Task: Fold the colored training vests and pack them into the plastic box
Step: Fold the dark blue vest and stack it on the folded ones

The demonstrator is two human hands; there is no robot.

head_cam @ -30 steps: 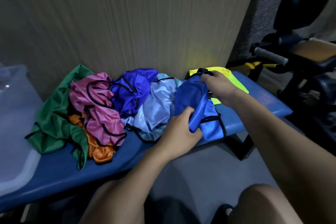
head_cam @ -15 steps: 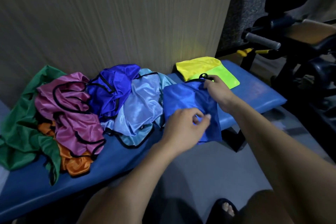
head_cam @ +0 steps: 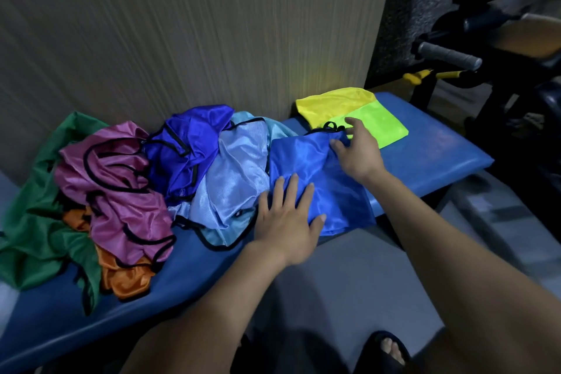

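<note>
- We have a single view, from a camera worn on the person's head; no second view overlaps it.
- We look forward and steeply down, so both forearms enter from the bottom edge and a sandalled foot (head_cam: 391,351) shows beneath us.
- The blue bench (head_cam: 431,149) runs across the picture from the lower left to its right end at mid right; its far long edge meets the wall (head_cam: 182,24).
- We stand close: the left hand (head_cam: 288,218) and right hand (head_cam: 358,155) reach the bench's near edge at mid frame.
- The wide-angle lens bends the edges; gym equipment (head_cam: 449,55) fills the upper right corner.
</note>
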